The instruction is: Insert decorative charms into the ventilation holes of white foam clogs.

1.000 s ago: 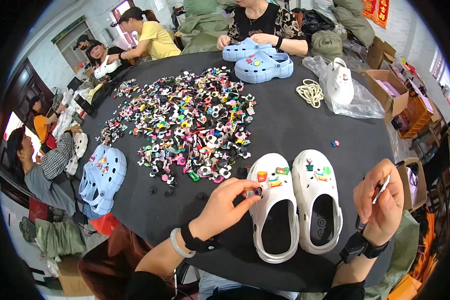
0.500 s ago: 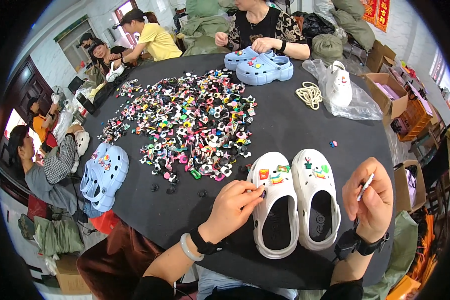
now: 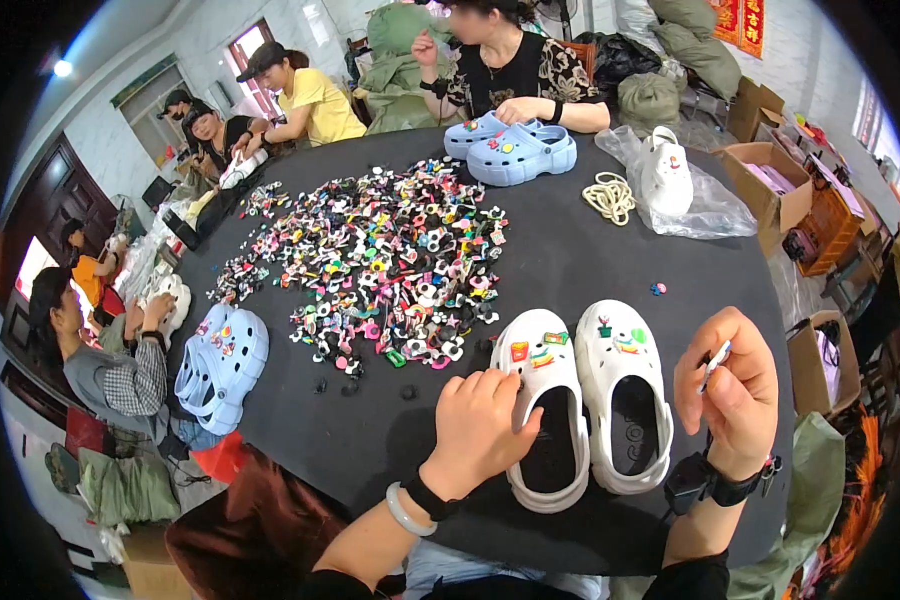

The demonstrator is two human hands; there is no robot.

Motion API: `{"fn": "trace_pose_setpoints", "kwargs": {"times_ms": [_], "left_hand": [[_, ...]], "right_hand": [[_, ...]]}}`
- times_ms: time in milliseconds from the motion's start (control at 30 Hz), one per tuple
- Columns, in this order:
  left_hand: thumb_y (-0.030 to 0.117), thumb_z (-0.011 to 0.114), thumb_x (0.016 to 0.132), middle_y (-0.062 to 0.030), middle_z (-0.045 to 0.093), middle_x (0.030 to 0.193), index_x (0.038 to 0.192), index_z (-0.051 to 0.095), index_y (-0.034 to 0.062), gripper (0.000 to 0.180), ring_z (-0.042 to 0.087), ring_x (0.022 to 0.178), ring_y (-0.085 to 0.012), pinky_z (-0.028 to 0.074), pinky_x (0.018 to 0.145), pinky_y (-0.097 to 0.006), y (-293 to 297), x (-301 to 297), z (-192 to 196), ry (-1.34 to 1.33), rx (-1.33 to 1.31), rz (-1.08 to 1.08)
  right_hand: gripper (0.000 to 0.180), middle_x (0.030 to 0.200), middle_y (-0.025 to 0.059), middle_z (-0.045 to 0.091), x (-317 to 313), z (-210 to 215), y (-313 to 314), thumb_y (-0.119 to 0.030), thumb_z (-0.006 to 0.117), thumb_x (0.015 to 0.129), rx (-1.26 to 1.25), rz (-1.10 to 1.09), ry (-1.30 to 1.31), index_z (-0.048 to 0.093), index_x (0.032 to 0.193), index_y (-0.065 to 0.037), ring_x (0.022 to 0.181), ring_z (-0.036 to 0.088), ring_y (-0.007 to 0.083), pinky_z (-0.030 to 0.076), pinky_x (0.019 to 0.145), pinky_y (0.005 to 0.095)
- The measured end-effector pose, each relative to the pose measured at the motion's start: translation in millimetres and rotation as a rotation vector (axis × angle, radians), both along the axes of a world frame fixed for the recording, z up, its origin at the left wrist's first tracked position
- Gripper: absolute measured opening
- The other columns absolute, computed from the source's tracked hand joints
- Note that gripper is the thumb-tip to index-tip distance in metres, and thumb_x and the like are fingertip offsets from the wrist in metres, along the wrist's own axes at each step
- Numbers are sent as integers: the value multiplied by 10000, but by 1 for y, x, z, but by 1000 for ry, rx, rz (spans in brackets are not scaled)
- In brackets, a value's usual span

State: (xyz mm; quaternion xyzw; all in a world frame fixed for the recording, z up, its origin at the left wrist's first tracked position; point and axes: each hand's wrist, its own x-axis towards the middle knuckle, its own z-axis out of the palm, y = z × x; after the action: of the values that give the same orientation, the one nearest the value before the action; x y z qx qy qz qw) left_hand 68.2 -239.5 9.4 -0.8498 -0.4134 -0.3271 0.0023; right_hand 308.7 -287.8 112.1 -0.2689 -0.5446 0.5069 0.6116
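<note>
Two white clogs stand side by side before me, toes away: the left clog (image 3: 542,345) and the right clog (image 3: 622,350). Small coloured charms sit on both toe parts. My left hand (image 3: 480,425) lies over the outer side of the left clog, fingers bent along its edge and thumb over the opening; its fingertips are partly hidden. Right of the clogs, my right hand (image 3: 735,395) is raised above the table, pinching a small, flat, whitish shoe charm (image 3: 716,362) seen nearly edge-on. Beyond my left hand spreads a large pile of loose charms (image 3: 380,260).
Blue clogs stand at the left (image 3: 225,365) and far side (image 3: 520,155) of the dark table (image 3: 710,250). A coil of cord (image 3: 610,198) and a white clog (image 3: 667,175) on plastic lie far right. Co-workers sit around; a person opposite touches the far blue clogs.
My left hand has turned from a fingertip pinch at the left clog's side to lying over its edge. The charm in my right hand has tilted. The person opposite has raised a hand.
</note>
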Motion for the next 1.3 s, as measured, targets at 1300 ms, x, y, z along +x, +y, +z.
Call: {"fn": "trace_pose_setpoints", "kwargs": {"times_ms": [1300], "left_hand": [[46, 669, 688, -102, 594, 708, 921, 661, 26, 234, 599, 663, -287, 463, 625, -393, 8, 0, 9, 262, 17, -74]], "right_hand": [[159, 759, 127, 691, 83, -50, 41, -142, 739, 755, -80, -349, -1081, 703, 868, -37, 702, 673, 242, 501, 648, 337]]}}
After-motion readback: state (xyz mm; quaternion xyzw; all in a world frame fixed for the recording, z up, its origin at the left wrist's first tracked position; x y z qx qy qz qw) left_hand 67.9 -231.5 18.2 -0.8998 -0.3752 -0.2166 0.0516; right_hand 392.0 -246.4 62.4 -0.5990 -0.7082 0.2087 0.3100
